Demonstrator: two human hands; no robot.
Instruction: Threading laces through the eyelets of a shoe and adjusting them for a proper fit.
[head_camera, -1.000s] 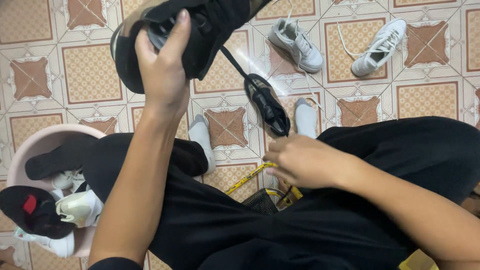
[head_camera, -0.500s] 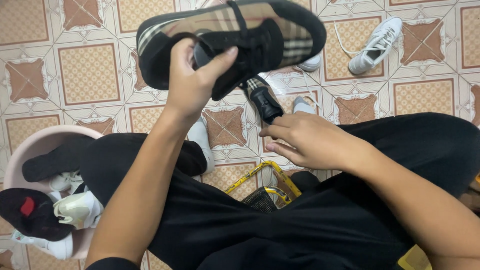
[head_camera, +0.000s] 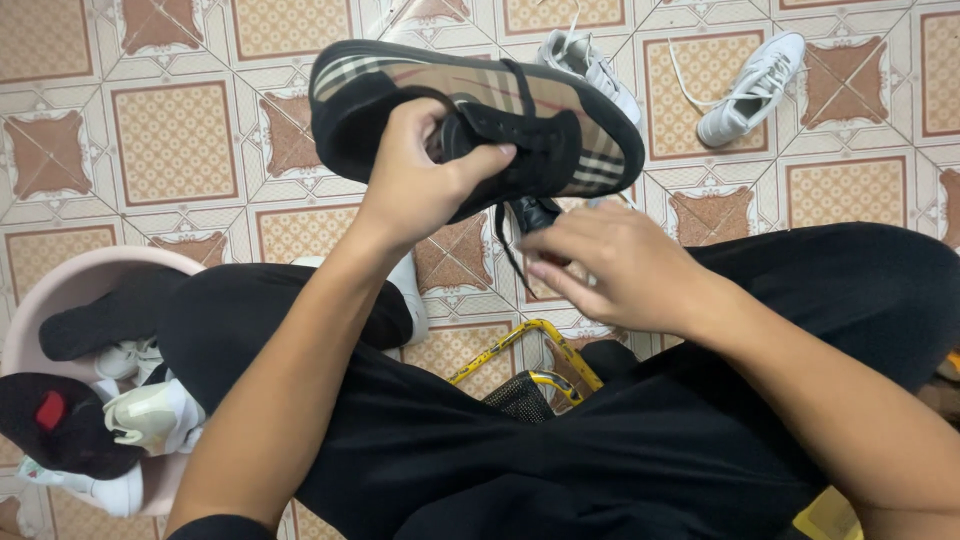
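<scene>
Between the left hand's (head_camera: 420, 185) thumb and fingers sits a shoe (head_camera: 470, 125), clamped at its opening and held up off the floor, lying on its side. It is a low sneaker with a tan check upper crossed by dark and pale stripes, black trim at heel, toe and lace panel, and a black sole edge. Just below its toe end, the right hand (head_camera: 615, 265) has its fingers drawn together on a black lace (head_camera: 505, 250) hanging from the shoe. Beyond the shoe, two white sneakers (head_camera: 750, 85) lie on the patterned tile floor (head_camera: 175, 140). Well left of the hands, a pink basin (head_camera: 60, 290) holds more shoes.
</scene>
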